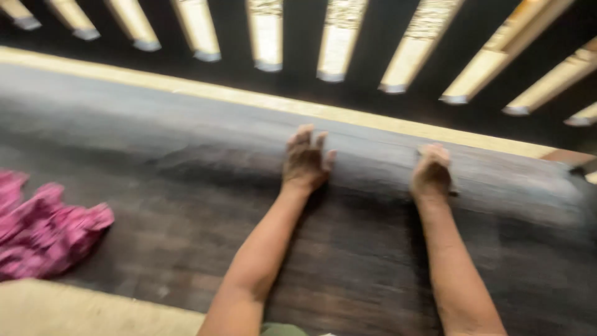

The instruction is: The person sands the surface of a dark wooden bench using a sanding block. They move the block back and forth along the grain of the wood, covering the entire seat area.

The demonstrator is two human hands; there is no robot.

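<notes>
Blurrily: left hand (306,163) flat on dark sheet (186,186) | right hand (430,173) curled, grip unclear

Both forearms are bare with no sleeves, watch or rings visible, the left hand (305,163) and right hand (430,172) look grimy, and a green garment edge (283,329) shows below.

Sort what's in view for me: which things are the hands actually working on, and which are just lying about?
In hand:
- left hand, flat with fingers spread on the dark woven sheet
- right hand, fingers curled on it
- wide dark woven sheet, rolled along its far edge

Lying about:
- crumpled pink cloth, at the left, untouched
- row of pale slats beyond the sheet
</notes>
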